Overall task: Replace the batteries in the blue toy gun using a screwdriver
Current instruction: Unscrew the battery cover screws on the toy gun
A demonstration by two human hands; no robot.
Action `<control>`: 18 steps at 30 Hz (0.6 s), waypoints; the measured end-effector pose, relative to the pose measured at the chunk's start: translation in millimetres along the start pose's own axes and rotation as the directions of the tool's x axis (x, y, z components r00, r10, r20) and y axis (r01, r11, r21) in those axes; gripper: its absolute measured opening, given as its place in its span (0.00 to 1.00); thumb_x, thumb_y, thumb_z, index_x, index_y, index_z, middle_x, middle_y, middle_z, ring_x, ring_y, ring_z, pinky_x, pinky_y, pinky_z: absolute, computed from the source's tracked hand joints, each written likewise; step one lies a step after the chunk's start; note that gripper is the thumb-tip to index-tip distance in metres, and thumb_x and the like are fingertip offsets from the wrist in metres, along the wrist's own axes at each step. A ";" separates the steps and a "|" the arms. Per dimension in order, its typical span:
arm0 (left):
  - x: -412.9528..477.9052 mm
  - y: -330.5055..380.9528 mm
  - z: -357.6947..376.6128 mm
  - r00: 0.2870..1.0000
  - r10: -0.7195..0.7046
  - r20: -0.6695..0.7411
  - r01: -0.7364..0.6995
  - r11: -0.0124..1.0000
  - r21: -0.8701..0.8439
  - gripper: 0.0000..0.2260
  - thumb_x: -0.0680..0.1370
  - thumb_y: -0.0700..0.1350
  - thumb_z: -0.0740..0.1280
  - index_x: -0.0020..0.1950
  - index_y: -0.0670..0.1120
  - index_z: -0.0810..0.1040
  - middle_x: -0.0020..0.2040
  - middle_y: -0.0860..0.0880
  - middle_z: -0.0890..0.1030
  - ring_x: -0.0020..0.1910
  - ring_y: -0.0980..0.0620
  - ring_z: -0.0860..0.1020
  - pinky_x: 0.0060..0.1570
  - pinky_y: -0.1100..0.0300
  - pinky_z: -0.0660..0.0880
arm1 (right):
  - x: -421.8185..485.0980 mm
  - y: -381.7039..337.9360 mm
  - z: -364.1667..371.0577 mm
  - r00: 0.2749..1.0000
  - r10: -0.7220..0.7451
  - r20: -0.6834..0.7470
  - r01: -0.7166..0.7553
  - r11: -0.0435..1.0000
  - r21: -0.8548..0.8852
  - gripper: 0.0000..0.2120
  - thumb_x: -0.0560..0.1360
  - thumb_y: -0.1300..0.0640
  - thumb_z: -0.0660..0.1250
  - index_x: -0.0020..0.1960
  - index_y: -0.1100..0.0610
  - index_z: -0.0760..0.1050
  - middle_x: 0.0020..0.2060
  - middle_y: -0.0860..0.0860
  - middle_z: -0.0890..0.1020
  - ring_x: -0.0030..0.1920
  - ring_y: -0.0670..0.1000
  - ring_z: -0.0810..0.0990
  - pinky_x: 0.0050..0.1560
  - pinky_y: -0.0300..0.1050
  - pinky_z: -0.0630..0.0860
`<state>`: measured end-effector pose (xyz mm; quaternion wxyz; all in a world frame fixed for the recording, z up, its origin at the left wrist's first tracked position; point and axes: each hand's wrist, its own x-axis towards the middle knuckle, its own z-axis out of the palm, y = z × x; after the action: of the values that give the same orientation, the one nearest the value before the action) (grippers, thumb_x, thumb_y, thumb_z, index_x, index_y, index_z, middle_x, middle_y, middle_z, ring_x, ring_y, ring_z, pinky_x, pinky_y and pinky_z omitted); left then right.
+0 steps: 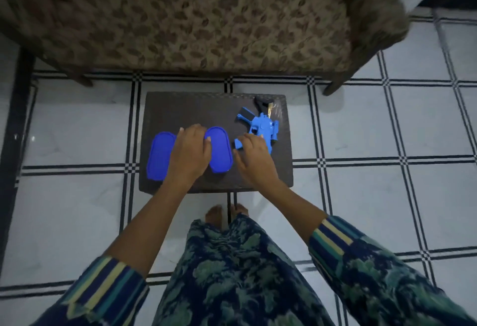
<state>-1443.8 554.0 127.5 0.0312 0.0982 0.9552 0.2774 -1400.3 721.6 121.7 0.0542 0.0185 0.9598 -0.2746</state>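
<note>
Head view: left hand [191, 150] and right hand [254, 156] were slack, empty; the centre-right blue toy gun [262, 127] seemed light and rigid, best held by its body.

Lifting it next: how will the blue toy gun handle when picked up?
The blue toy gun looks like moulded plastic, so it is probably stiff and light. It lies flat on the table with an irregular outline, so it is unlikely to roll. Its glossy shell may be slightly slippery.

Dim, bluish, blurred, edge-warped.
</note>
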 end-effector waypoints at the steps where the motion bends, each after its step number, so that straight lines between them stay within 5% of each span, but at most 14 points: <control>1: -1.1 6.1 -9.2 1.000 0.009 -0.009 -0.009 1.000 -0.010 0.11 0.77 0.39 0.63 0.57 0.35 0.76 0.56 0.37 0.79 0.56 0.38 0.76 0.65 0.42 0.66 | -4.3 -6.2 -10.5 1.000 -0.020 0.006 0.020 1.000 -0.008 0.16 0.76 0.59 0.65 0.60 0.67 0.75 0.57 0.64 0.78 0.59 0.66 0.76 0.66 0.60 0.66; 6: -15.0 45.2 -43.4 0.998 0.059 -0.012 -0.059 0.997 -0.057 0.11 0.77 0.41 0.62 0.55 0.36 0.77 0.52 0.38 0.79 0.51 0.38 0.76 0.53 0.48 0.72 | -28.7 -29.5 -59.8 0.999 -0.039 -0.018 0.039 0.999 -0.014 0.15 0.77 0.60 0.66 0.60 0.68 0.75 0.57 0.64 0.78 0.59 0.66 0.75 0.67 0.63 0.68; 18: -43.1 119.6 -45.3 0.993 0.118 0.003 -0.117 0.989 -0.095 0.12 0.80 0.45 0.61 0.58 0.40 0.76 0.57 0.43 0.78 0.55 0.43 0.76 0.53 0.52 0.72 | -83.9 10.4 -125.8 0.991 -0.004 -0.135 -0.001 0.999 -0.037 0.17 0.80 0.55 0.63 0.64 0.64 0.74 0.61 0.61 0.77 0.62 0.62 0.73 0.70 0.55 0.63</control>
<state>-1386.4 620.3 230.0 0.0235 0.1538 0.9334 0.3233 -1328.1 796.6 231.8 -0.0106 0.0355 0.9662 -0.2550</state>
